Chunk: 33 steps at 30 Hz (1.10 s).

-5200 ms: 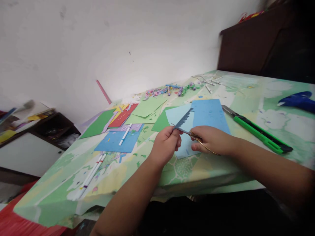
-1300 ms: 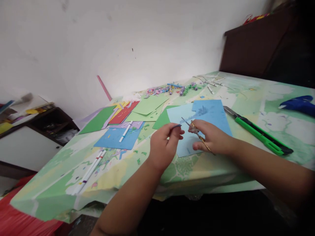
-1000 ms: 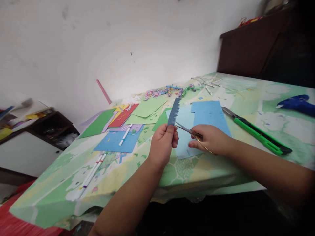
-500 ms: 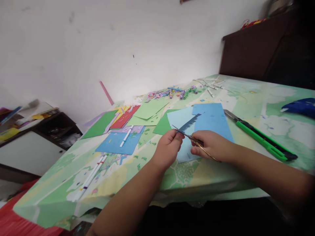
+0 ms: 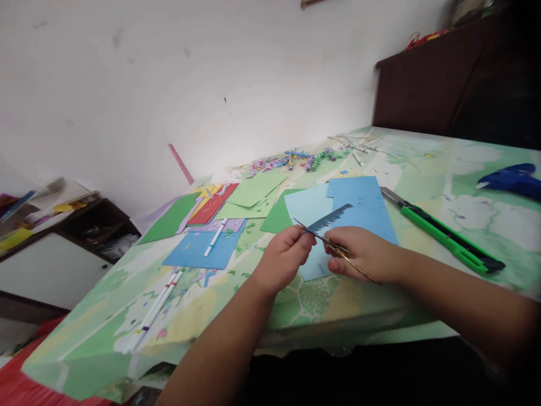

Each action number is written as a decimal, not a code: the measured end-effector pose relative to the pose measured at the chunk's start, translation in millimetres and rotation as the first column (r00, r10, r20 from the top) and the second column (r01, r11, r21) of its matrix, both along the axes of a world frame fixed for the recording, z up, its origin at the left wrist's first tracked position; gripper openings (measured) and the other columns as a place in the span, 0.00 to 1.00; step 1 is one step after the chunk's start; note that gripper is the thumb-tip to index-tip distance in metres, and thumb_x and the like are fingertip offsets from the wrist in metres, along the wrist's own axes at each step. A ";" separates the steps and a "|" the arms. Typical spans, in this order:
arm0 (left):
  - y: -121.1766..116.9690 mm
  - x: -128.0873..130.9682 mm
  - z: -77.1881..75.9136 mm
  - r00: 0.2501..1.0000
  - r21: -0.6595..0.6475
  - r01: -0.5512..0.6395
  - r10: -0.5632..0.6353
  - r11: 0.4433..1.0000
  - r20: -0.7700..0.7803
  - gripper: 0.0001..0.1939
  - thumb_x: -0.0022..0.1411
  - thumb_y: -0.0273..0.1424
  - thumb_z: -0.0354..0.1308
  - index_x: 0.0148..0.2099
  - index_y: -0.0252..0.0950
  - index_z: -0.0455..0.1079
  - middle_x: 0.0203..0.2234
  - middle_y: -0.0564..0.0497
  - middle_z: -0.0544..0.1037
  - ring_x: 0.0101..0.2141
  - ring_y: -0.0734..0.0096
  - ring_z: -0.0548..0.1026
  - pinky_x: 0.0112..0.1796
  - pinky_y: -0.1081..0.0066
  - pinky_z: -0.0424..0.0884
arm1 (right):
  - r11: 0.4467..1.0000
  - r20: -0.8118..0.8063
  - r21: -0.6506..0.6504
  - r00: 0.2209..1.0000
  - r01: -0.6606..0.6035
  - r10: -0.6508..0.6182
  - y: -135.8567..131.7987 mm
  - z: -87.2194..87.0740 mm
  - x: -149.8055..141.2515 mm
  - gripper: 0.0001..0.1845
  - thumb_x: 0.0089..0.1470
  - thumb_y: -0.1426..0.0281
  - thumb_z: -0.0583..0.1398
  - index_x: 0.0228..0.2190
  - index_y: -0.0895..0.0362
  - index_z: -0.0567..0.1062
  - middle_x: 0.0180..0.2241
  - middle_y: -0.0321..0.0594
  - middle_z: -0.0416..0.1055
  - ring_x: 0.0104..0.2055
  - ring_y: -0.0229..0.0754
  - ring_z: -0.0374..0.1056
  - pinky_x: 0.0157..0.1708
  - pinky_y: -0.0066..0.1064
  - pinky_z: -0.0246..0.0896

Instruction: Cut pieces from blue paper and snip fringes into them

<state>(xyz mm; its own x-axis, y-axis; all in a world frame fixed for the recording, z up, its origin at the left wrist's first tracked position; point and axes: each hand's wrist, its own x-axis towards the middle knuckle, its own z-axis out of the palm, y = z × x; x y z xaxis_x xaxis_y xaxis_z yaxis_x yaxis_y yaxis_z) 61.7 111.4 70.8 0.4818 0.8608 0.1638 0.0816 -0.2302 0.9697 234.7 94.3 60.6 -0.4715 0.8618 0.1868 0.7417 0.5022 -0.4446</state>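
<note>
My left hand (image 5: 284,258) pinches one end of a dark blue paper strip (image 5: 333,216), whose edge is cut into a fringe. In my right hand (image 5: 363,252) is a pair of scissors (image 5: 349,261) with gold-coloured handles, their blades at the strip close to my left fingertips. Both hands are above a light blue sheet (image 5: 313,203), which partly lies over a darker blue sheet (image 5: 359,197). To the right of my right hand lies a green utility knife (image 5: 443,228) with its blade end pointing away.
A patterned cloth (image 5: 228,327) covers the table. Coloured sheets, with a red one (image 5: 213,204) and green ones, lie left, near markers (image 5: 158,307) and paper scraps. Small paper rolls (image 5: 313,162) sit at the back. A blue glue gun (image 5: 511,179) is far right.
The free end of the fringed strip has swung lower and further right. Both hands keep their grips, and the whole view has shifted slightly.
</note>
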 end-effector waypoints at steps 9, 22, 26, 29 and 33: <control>-2.2 2.0 0.3 1.000 -0.001 -0.028 0.028 1.000 -0.004 0.10 0.56 0.34 0.48 0.26 0.34 0.61 0.13 0.60 0.58 0.16 0.84 0.55 0.19 0.78 0.52 | 1.000 -0.020 0.025 1.000 -0.014 0.014 0.4 -3.5 1.5 0.22 0.46 0.49 0.48 0.23 0.56 0.60 0.20 0.35 0.59 0.22 0.36 0.54 0.23 0.28 0.46; 0.8 2.0 -5.9 0.990 -0.063 0.044 -0.035 0.997 0.135 0.10 0.56 0.34 0.49 0.26 0.33 0.61 0.13 0.59 0.57 0.16 0.84 0.55 0.18 0.78 0.51 | 0.992 0.051 0.080 0.994 0.092 -0.097 2.2 -5.7 -0.2 0.22 0.44 0.49 0.50 0.19 0.56 0.57 0.19 0.34 0.57 0.21 0.35 0.50 0.21 0.27 0.41; 3.3 1.7 -6.6 0.962 -0.145 0.152 -0.112 0.978 0.250 0.09 0.54 0.32 0.51 0.26 0.33 0.61 0.13 0.59 0.57 0.15 0.85 0.54 0.18 0.77 0.49 | 0.991 0.045 0.103 0.994 0.090 -0.095 3.0 -6.6 0.1 0.23 0.44 0.48 0.50 0.18 0.55 0.57 0.18 0.34 0.57 0.20 0.35 0.49 0.21 0.27 0.40; 3.9 2.0 -4.1 0.932 -0.227 0.239 -0.158 0.944 0.326 0.09 0.53 0.31 0.52 0.24 0.33 0.59 0.11 0.61 0.54 0.13 0.86 0.52 0.17 0.77 0.46 | 0.988 0.045 0.117 0.994 0.096 -0.102 4.4 -7.1 0.5 0.24 0.43 0.47 0.50 0.18 0.55 0.57 0.18 0.34 0.56 0.21 0.35 0.49 0.21 0.27 0.40; 2.6 3.3 -1.4 0.927 -0.253 0.237 -0.140 0.938 0.348 0.09 0.52 0.31 0.52 0.24 0.33 0.58 0.11 0.62 0.53 0.13 0.86 0.49 0.17 0.78 0.45 | 0.988 0.045 0.119 0.994 0.095 -0.101 4.6 -6.4 0.7 0.22 0.44 0.49 0.51 0.19 0.55 0.57 0.19 0.34 0.57 0.21 0.35 0.50 0.22 0.27 0.42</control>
